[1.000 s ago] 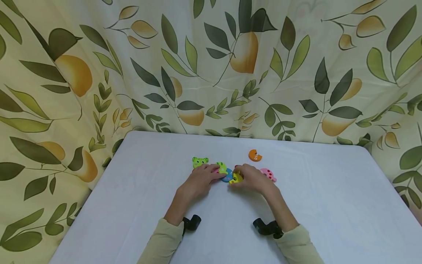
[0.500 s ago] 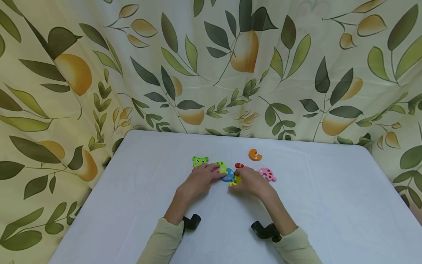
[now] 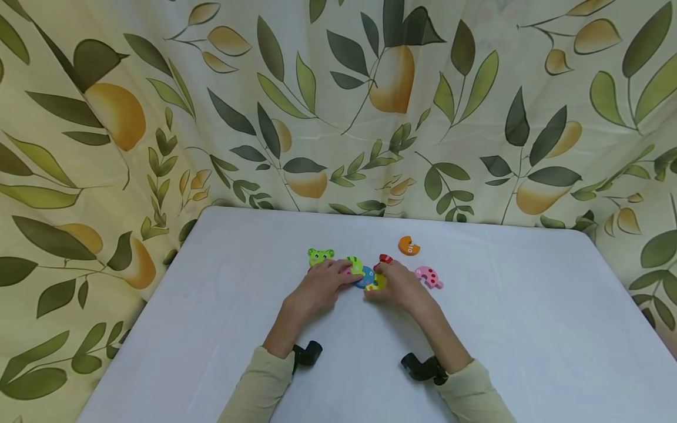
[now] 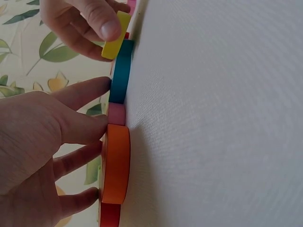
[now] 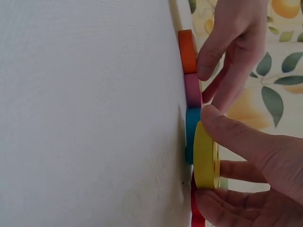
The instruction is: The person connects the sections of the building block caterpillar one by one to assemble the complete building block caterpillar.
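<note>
The left hand [image 3: 319,286], fingers spread, rests on a row of pieces [image 4: 117,163] between the green head [image 3: 320,257] and blue piece [image 3: 365,277]. Just right of blue, the right hand [image 3: 399,285] pinches the tilted yellow piece [image 3: 378,282] between thumb and fingers; red [image 3: 385,258], orange [image 3: 409,245] and pink pieces [image 3: 429,277] lie near it.

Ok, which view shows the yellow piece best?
The right wrist view: the yellow piece is largest there, its edge plain as the right hand grips it. The left wrist view shows it smaller, partly covered by that hand; the head view, only a small patch, the rest hidden.
</note>
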A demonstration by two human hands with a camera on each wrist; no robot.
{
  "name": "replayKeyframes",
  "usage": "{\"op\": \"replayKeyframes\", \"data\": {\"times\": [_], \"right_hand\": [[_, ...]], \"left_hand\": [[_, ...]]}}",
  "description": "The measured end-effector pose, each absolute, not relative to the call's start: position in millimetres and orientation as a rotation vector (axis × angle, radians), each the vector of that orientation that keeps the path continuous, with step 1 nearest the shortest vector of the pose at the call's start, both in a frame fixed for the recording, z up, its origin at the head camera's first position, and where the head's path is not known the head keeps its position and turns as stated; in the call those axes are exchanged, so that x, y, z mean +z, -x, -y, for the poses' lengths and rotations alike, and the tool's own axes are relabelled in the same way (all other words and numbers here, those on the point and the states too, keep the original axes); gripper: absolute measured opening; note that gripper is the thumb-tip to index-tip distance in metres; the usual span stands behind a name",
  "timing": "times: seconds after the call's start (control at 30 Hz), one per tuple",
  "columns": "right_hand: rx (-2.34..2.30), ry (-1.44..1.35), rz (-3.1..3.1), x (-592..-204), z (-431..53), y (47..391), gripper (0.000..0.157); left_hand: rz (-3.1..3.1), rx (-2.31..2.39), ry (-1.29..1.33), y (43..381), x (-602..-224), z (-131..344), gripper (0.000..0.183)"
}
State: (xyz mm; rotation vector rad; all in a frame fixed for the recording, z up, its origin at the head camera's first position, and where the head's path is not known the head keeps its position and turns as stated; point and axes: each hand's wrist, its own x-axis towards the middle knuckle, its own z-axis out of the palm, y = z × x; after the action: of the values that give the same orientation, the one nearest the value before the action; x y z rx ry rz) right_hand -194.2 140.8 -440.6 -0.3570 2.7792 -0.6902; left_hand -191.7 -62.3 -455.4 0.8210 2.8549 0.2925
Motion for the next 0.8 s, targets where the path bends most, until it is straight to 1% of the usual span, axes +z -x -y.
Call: {"op": "replayKeyframes", "data": {"times": [0.27,0.5,0.8], "right_hand": [[-0.746,0.424,-2.816,-444.1,-147.1,197.1,0.058],[-0.793,0.382,-2.818,-451.4,-150.4,201.2,0.062],[-0.765,0.421,-2.797,-450.4,-152.0,202.9,0.066]], "left_hand": [[-2.884,0.270,-0.804,192.6,-458.3,59.9,0.043],[-2.920,0.267,-0.784,190.8,-461.1,57.8,0.044],[-2.896,0.308,-0.777,189.6,-459.0,58.3,0.046]]}}
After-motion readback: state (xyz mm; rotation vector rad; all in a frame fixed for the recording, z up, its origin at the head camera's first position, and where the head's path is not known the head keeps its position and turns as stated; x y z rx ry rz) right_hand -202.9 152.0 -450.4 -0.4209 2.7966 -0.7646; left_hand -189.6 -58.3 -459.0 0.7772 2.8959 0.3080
